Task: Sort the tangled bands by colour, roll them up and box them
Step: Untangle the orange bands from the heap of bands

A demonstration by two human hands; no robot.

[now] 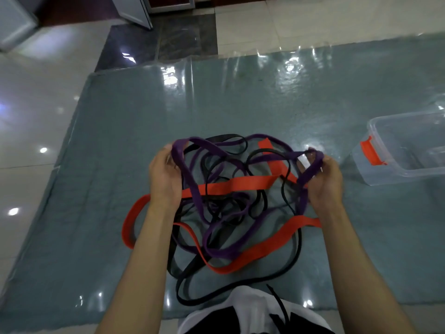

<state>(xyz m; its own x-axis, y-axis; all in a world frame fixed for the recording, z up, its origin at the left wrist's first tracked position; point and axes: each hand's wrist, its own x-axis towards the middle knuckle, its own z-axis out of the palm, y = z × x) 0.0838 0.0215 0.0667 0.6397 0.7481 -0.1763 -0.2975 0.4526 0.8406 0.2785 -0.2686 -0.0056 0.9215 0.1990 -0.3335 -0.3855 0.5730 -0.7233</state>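
Both bare forearms are extended forward, well apart. The left hand (165, 175) and the right hand (323, 179) are raised, their fingers (313, 156) curled round a purple band (209, 147).

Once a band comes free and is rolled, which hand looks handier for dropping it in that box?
Probably the right hand: the clear box sits on its side of the mat. Both hands grip the purple band; the left hand would cross the tangle.

Rubbery bands on a film-covered mat, hard glossy floor around.
Purple bands (192, 179), orange bands (238, 183) and black bands (231, 288): matt, smooth. Mat (240, 100): grey-blue under wrinkled glossy film. Box (409, 150): clear plastic, orange plastic clip (370, 154). Floor tiles (31, 141): polished, reflective.
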